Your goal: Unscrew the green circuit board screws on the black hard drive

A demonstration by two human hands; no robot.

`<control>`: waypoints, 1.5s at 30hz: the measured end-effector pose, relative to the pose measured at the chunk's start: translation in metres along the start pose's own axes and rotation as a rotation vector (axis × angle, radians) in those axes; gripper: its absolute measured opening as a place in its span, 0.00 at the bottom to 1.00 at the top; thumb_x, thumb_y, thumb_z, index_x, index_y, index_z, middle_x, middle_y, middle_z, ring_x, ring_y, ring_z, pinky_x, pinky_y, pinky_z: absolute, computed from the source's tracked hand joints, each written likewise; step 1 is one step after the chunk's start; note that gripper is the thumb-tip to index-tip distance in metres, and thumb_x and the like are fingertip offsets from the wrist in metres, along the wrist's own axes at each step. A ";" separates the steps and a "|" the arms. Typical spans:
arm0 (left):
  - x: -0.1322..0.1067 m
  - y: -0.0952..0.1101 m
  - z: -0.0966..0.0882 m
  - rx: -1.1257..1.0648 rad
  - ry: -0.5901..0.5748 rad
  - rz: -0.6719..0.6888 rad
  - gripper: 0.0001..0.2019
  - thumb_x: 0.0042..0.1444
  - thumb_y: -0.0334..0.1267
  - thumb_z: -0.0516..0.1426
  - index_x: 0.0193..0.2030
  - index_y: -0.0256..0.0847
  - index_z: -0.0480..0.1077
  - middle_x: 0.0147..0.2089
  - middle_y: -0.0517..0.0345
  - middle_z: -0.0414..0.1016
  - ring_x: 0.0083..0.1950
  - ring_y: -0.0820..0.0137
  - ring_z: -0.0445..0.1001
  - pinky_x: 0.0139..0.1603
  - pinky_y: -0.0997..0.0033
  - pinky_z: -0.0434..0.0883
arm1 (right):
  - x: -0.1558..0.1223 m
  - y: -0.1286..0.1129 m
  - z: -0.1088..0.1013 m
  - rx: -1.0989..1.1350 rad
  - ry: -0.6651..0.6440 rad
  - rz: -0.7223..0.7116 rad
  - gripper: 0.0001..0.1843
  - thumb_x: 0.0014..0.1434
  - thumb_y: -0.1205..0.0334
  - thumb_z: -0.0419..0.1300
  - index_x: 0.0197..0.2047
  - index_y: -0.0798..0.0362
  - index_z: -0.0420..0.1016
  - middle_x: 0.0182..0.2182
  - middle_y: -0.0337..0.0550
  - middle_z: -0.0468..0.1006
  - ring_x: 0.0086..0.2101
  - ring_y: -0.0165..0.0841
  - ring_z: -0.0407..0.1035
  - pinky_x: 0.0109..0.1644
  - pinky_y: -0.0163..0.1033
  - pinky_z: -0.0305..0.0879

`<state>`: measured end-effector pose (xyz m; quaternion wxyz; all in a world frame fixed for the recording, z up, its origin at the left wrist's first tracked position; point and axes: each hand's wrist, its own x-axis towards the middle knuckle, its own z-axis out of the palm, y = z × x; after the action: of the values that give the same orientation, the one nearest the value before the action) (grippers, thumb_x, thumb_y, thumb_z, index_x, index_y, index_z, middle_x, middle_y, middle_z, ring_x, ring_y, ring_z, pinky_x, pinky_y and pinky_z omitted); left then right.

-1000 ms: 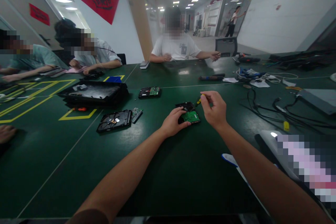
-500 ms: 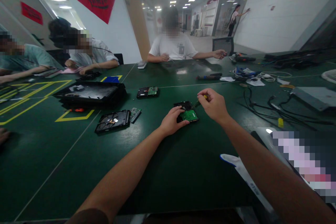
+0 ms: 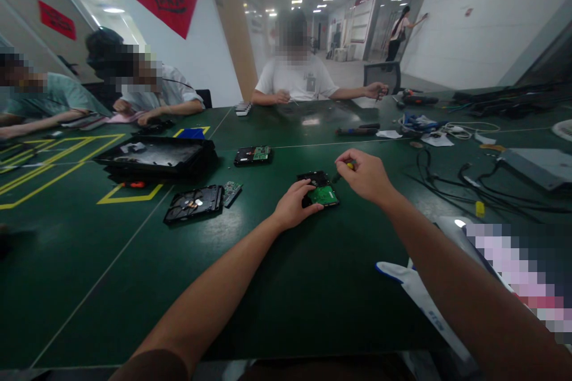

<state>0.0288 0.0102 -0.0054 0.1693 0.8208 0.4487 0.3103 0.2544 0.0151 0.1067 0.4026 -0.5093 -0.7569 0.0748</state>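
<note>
On the green table lies a hard drive point(image 3: 324, 195) with its green circuit board facing up. My left hand point(image 3: 295, 205) grips its near left side, thumb along the front edge and fingers over the top. Pinched between the fingers of my right hand point(image 3: 367, 175) is a small screwdriver point(image 3: 351, 165) with some yellow on its handle. It slants down toward the right edge of the drive. Its tip is too small to make out, so I cannot tell whether it touches a screw.
To the left are another hard drive point(image 3: 195, 204), a loose circuit board point(image 3: 232, 193) and a black tray point(image 3: 156, 155). A third drive point(image 3: 252, 155) lies farther back. Black cables point(image 3: 440, 181) and a metal box point(image 3: 536, 166) occupy the right, with a white glove point(image 3: 417, 286) near my right forearm.
Both hands keep nearly the same place on the drive and screwdriver. The view has shifted slightly, and a hand at the left edge has mostly gone from sight.
</note>
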 end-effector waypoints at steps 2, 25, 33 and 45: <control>0.000 -0.001 0.000 0.000 -0.001 -0.002 0.30 0.57 0.54 0.65 0.63 0.44 0.70 0.70 0.46 0.64 0.72 0.54 0.62 0.73 0.49 0.62 | 0.004 -0.003 -0.002 0.004 -0.031 -0.013 0.08 0.61 0.58 0.61 0.36 0.51 0.80 0.31 0.42 0.82 0.27 0.34 0.71 0.34 0.40 0.61; 0.000 -0.003 0.002 -0.020 0.002 -0.012 0.30 0.56 0.55 0.65 0.62 0.45 0.70 0.70 0.46 0.64 0.73 0.54 0.61 0.73 0.47 0.62 | 0.043 -0.007 0.010 -0.056 -0.179 -0.207 0.10 0.63 0.54 0.62 0.34 0.46 0.82 0.34 0.43 0.84 0.34 0.39 0.74 0.38 0.44 0.64; 0.001 0.001 -0.001 -0.016 -0.009 -0.014 0.30 0.56 0.54 0.66 0.62 0.45 0.70 0.71 0.47 0.64 0.73 0.54 0.61 0.73 0.47 0.62 | 0.042 -0.005 0.015 -0.091 -0.164 -0.169 0.09 0.63 0.54 0.62 0.37 0.48 0.80 0.32 0.44 0.81 0.30 0.37 0.71 0.35 0.43 0.62; 0.000 -0.002 0.001 0.002 0.005 -0.004 0.30 0.56 0.54 0.65 0.62 0.45 0.69 0.70 0.48 0.65 0.72 0.55 0.62 0.73 0.50 0.62 | 0.038 -0.003 0.003 -0.086 -0.222 -0.170 0.19 0.70 0.54 0.51 0.37 0.50 0.81 0.36 0.48 0.80 0.39 0.41 0.71 0.44 0.46 0.63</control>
<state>0.0285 0.0114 -0.0076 0.1679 0.8194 0.4511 0.3113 0.2442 0.0464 0.1269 0.2989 -0.4488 -0.8398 0.0638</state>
